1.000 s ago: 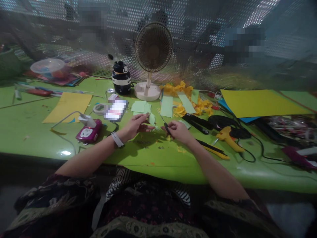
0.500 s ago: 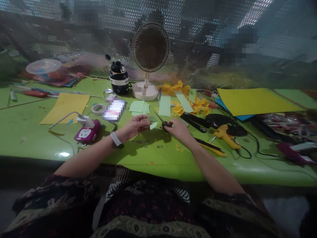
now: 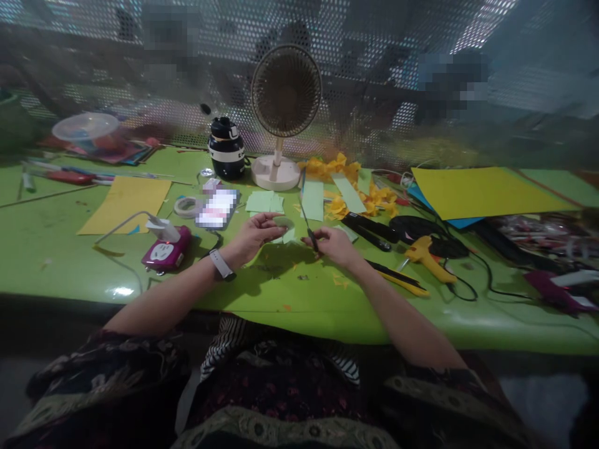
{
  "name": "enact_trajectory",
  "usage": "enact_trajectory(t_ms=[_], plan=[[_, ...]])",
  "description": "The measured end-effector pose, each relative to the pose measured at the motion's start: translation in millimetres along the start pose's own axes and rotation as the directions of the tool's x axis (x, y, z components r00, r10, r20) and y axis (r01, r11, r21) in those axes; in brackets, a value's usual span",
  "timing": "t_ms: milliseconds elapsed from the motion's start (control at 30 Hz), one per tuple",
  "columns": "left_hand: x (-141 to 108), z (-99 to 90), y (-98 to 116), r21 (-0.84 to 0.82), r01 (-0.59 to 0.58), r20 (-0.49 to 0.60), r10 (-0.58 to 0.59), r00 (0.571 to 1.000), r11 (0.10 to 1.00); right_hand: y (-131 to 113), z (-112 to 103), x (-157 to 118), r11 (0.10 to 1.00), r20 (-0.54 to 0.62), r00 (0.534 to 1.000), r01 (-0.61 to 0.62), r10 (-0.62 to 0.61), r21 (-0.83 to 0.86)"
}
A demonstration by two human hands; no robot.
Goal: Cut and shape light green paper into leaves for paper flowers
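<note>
Between the thumb and fingers of my left hand (image 3: pixel 257 237) is a small piece of light green paper (image 3: pixel 289 235), raised a little over the table. My right hand (image 3: pixel 334 244) grips a pair of scissors (image 3: pixel 309 232) by the handles, blades pointing up and away from me. The blades stand just right of the paper, apart from it. Beyond my left hand lies a pile of light green paper squares (image 3: pixel 264 201). Longer light green paper strips (image 3: pixel 312 199) rest behind the scissors, beside crumpled yellow-orange paper pieces (image 3: pixel 381 198).
A desk fan (image 3: pixel 286 90) and a black bottle (image 3: pixel 227 149) stand at the back. On the left are a phone (image 3: pixel 218 207), a tape roll (image 3: pixel 187 207) and a purple power adapter (image 3: pixel 166 251). To the right lie a black stapler (image 3: pixel 369 231), a yellow cutter (image 3: pixel 400 279) and a yellow glue gun (image 3: pixel 428 257).
The scissors have swung from leaning left over the paper to a more upright angle, away from it. The green paper has turned in my left fingers, showing more of its surface.
</note>
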State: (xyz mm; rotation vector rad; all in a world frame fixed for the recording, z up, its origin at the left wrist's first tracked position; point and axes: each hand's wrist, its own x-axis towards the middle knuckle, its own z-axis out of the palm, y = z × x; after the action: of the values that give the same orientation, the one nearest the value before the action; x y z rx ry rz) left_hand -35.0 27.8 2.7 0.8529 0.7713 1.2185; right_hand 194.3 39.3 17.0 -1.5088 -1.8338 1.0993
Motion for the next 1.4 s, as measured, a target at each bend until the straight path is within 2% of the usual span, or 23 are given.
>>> enact_trajectory(t_ms=[100, 200, 300, 367, 433, 500, 633, 733, 800, 933, 1000, 1067, 1200, 1300, 1400], plan=[[1, -0.5, 0, 0.012, -0.012, -0.008, 0.012, 1.000, 1.000, -2, 0, -4, 0.999, -0.005, 1.000, 0.031, -0.031, -0.027], [2, -1.9, -1, 0.035, -0.030, -0.021, 0.031, 0.999, 0.999, 1, -5, 0, 0.967, -0.116, 0.986, 0.092, -0.122, -0.239], [3, -2.0, -1, 0.053, -0.049, -0.049, 0.051, 0.997, 0.997, 6, -11, 7, 0.872, -0.188, 0.963, 0.083, -0.195, -0.482], [3, -1.0, -1, 0.060, -0.065, -0.079, 0.070, 0.994, 0.996, 8, -12, 13, 0.811, -0.188, 0.967, 0.031, -0.173, -0.584], [3, -0.1, 0, 0.075, -0.095, -0.103, 0.102, 0.989, 0.993, 10, -10, 18, 0.783, -0.165, 0.981, -0.025, -0.100, -0.621], [4, 0.0, 2, 0.096, -0.123, -0.130, 0.135, 0.982, 0.988, 13, -8, 21, 0.785, -0.136, 0.989, -0.045, -0.050, -0.618], [4, -0.9, 6, 0.095, -0.145, -0.198, 0.162, 0.967, 0.985, 17, -7, 20, 0.827, -0.097, 0.994, -0.006, -0.058, -0.562], [4, 0.1, 9, 0.119, -0.155, -0.214, 0.178, 0.960, 0.981, 11, -6, 14, 0.829, -0.135, 0.983, 0.028, -0.124, -0.558], [4, 1.4, 11, 0.148, -0.158, -0.237, 0.190, 0.953, 0.976, 2, -1, 9, 0.834, -0.114, 0.971, 0.115, -0.208, -0.539], [7, 0.7, 13, 0.190, -0.157, -0.282, 0.207, 0.937, 0.969, -20, 16, 5, 0.803, 0.146, 0.954, 0.301, -0.263, -0.514], [10, -2.1, 14, 0.201, -0.174, -0.287, 0.228, 0.930, 0.964, -30, 25, 8, 0.764, 0.213, 0.943, 0.333, -0.256, -0.553], [12, -5.4, 14, 0.198, -0.205, -0.262, 0.253, 0.931, 0.959, -38, 35, 15, 0.745, 0.208, 0.944, 0.329, -0.255, -0.581], [14, -8.5, 16, 0.164, -0.226, -0.219, 0.259, 0.941, 0.960, -43, 50, 33, 0.766, 0.160, 0.957, 0.288, -0.240, -0.574], [13, -7.7, 18, 0.136, -0.217, -0.243, 0.245, 0.939, 0.967, -39, 57, 41, 0.805, 0.167, 0.972, 0.228, -0.162, -0.547], [13, -7.6, 19, 0.169, -0.221, -0.241, 0.258, 0.936, 0.960, -36, 58, 41, 0.862, 0.147, 0.980, 0.188, -0.134, -0.472]])
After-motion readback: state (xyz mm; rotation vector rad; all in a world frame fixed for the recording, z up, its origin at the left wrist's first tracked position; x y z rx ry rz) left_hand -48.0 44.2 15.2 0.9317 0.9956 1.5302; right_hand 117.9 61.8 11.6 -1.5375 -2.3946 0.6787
